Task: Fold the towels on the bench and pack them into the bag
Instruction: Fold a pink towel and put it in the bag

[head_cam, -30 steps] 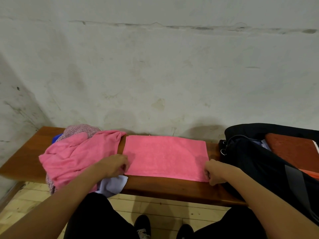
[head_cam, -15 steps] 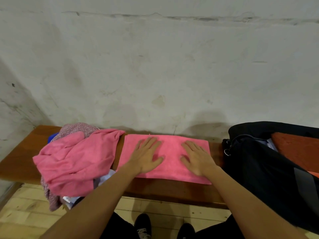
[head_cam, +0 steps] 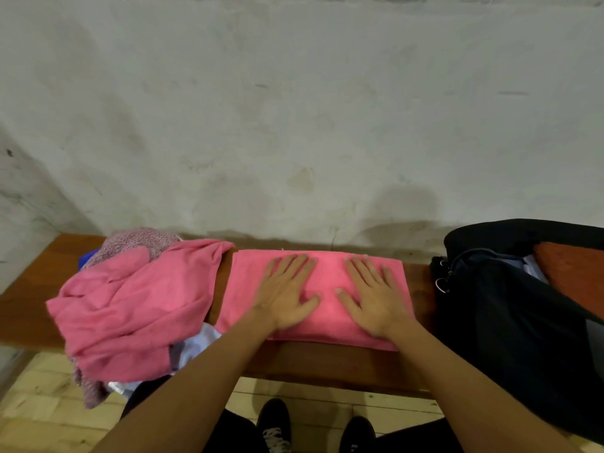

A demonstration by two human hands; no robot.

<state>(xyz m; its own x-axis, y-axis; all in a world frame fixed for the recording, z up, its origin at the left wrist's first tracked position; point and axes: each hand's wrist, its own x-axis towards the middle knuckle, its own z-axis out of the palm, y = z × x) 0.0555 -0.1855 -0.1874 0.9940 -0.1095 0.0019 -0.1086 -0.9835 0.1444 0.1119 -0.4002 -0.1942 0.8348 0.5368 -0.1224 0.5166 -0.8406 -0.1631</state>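
Observation:
A pink towel (head_cam: 327,273) lies folded flat in a rectangle on the middle of the wooden bench (head_cam: 327,364). My left hand (head_cam: 286,292) presses on its left half with straight, spread fingers. My right hand (head_cam: 372,295) lies flat on its right half the same way. To the left sits a heap of unfolded cloth: a crumpled pink towel (head_cam: 130,308) on top, a mauve speckled one (head_cam: 137,240) behind, white fabric (head_cam: 196,344) below. A black bag (head_cam: 510,315) stands open on the bench's right end, with a rust-red towel (head_cam: 572,273) inside.
A grey plaster wall (head_cam: 294,125) rises directly behind the bench. Pale wooden floorboards (head_cam: 39,413) lie below, and my black shoes (head_cam: 274,423) stand near the bench's front edge. The heap of cloth hangs over the bench's front at the left.
A second ago my hands pinched the towel's near corners. They let go and moved onto the towel, and now lie flat side by side on its top.

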